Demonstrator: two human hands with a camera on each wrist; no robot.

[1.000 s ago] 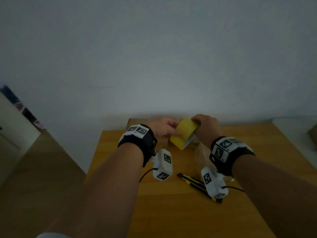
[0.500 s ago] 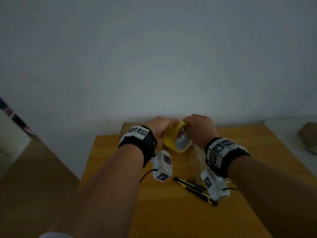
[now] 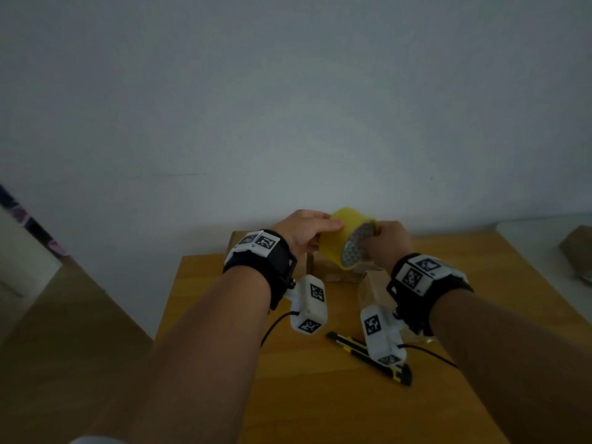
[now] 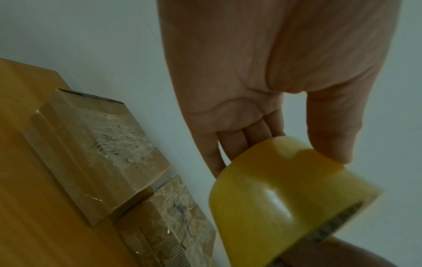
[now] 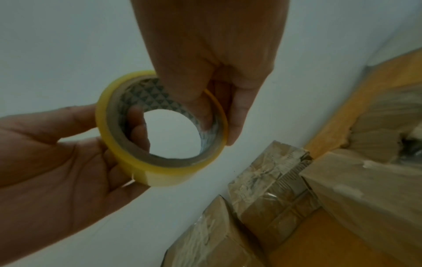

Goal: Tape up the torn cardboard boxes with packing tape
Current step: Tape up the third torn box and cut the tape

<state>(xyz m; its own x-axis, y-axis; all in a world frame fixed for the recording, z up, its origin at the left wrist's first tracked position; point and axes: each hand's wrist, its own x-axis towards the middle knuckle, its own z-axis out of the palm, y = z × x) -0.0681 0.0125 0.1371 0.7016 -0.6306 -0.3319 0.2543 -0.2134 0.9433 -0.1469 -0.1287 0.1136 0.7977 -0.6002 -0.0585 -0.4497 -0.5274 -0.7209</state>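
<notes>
The cardboard boxes (image 5: 269,195) sit in a row at the far edge of the desk (image 3: 320,395), against the wall, their tops glossy with wrinkled clear film and scuffed paper. They look light and fairly stiff, though the torn box on the right (image 5: 376,144) has a ragged, soft edge that would likely buckle if pressed; flat faces and corners seem the safer places to steady them.

The roll of yellow packing tape (image 3: 344,243) is held up in the air just above and nearer than those boxes, touching none of them. It looks light, rigid at its cardboard core, with a smooth, probably slippery outer wrap.

The left hand (image 3: 301,232) cradles it from the left, fingers (image 4: 230,144) behind the roll and thumb curled onto its outer face. The right hand (image 3: 386,243) pinches the rim, thumb inside the core, fingers (image 5: 237,115) clamped outside.

A yellow-and-black utility knife (image 3: 371,358) lies near on the desk.
</notes>
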